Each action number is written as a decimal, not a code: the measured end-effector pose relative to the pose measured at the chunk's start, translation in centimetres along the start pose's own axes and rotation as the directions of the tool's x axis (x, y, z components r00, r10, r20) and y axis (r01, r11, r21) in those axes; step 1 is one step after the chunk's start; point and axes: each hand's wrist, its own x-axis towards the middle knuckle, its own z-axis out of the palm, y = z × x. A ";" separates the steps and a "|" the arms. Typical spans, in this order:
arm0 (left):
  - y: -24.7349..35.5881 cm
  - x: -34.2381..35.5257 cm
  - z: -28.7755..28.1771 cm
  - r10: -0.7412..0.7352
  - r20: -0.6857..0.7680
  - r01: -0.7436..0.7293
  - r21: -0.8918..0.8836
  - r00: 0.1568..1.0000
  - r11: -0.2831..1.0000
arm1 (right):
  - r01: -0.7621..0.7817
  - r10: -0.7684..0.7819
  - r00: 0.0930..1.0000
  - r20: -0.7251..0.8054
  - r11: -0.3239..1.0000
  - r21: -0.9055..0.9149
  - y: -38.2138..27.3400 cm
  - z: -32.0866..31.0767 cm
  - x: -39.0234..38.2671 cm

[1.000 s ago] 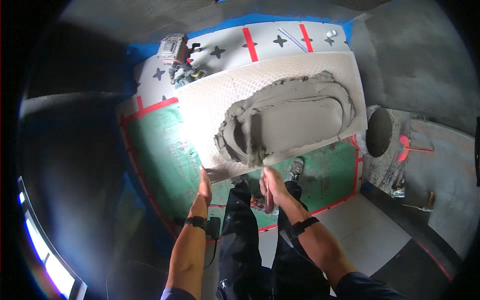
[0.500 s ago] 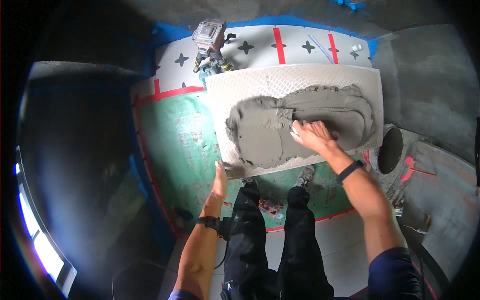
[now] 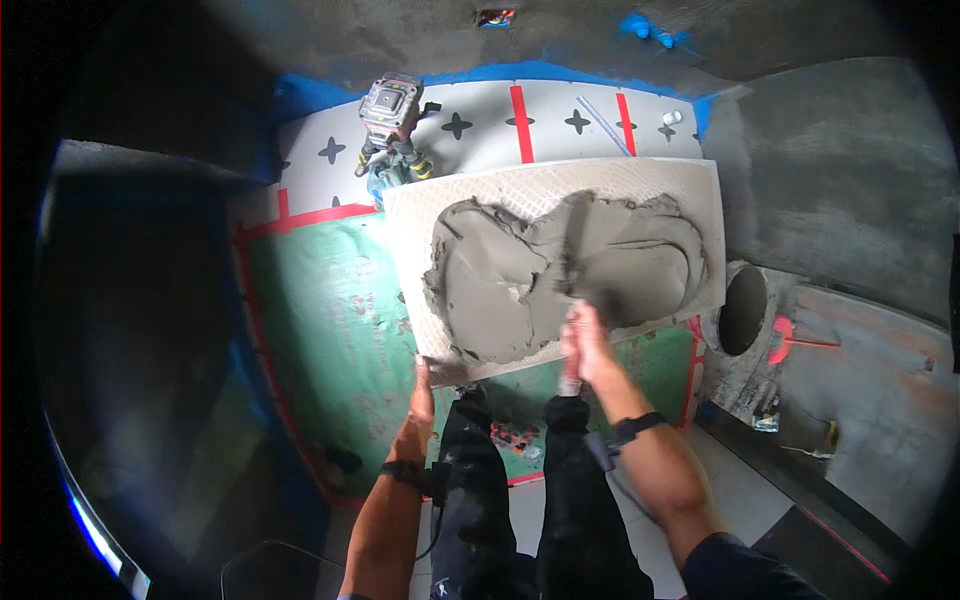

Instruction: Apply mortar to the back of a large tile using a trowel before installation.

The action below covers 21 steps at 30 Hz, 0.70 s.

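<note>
A pale tile (image 3: 405, 205) with a textured back carries a wide, uneven layer of grey mortar (image 3: 480, 290). My left hand (image 3: 420, 385) grips the tile's near left corner. My right hand (image 3: 585, 340) is closed round the handle of a trowel (image 3: 568, 250), whose blurred blade stands across the middle of the mortar.
A battery-powered tool (image 3: 392, 105) stands behind the tile on white boards (image 3: 330, 150) with red tape. A small white cylinder (image 3: 672, 118) lies at the back. Green sheeting (image 3: 300, 300) covers the floor. A mortar-caked bucket (image 3: 745, 305) and red-handled tool (image 3: 780, 340) are at the right.
The trowel swept rightward, then came back toward the middle with its blade upright across the mortar. The left part of the mortar is now spread wider. My left hand stays at the corner.
</note>
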 end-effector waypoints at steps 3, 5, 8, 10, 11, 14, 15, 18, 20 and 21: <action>0.3 0.0 0.7 -0.009 -0.013 0.009 0.013 1.000 1.000 | 0.053 -0.048 0.992 0.114 0.998 -0.037 3.3 6.2 -0.2; 0.3 -0.5 0.5 -0.011 -0.030 0.011 0.019 0.999 1.000 | 0.124 -0.107 0.975 0.196 0.989 -0.076 4.5 8.1 -0.6; 0.8 -1.4 -0.2 -0.015 -0.059 0.016 0.022 0.998 1.000 | 0.195 -0.119 0.943 0.311 0.955 -0.226 5.6 9.6 -1.1; 1.2 -2.2 -0.9 -0.024 -0.081 0.026 0.025 0.996 0.999 | 0.185 -0.063 0.929 0.366 0.933 -0.310 6.3 11.7 -1.3; 1.4 -2.1 -0.4 -0.028 -0.077 0.030 0.026 0.997 0.999 | 0.234 -0.087 0.922 0.378 0.903 -0.361 6.3 12.2 -0.6; 1.4 -0.3 4.1 -0.036 -0.006 0.036 0.018 0.999 0.999 | 0.501 -0.339 0.865 0.369 0.604 -0.620 6.1 8.9 4.2; 1.7 -0.7 4.3 -0.043 0.002 0.043 0.020 0.999 0.999 | 0.585 -0.488 0.768 0.415 0.273 -0.763 5.8 8.5 4.3; 3.8 -4.3 2.1 -0.020 -0.146 0.030 0.064 0.989 0.997 | 0.441 -0.282 0.802 0.527 -0.315 -0.840 2.7 8.2 1.3; 3.6 -4.2 2.4 -0.011 -0.151 0.022 0.072 0.988 0.997 | 0.304 -0.374 0.805 0.461 -0.408 -0.861 -1.3 5.7 0.7; 3.3 -4.0 2.1 -0.008 -0.209 0.028 0.091 0.978 0.995 | 0.257 -0.423 0.794 0.437 -0.418 -0.871 -3.3 4.3 0.7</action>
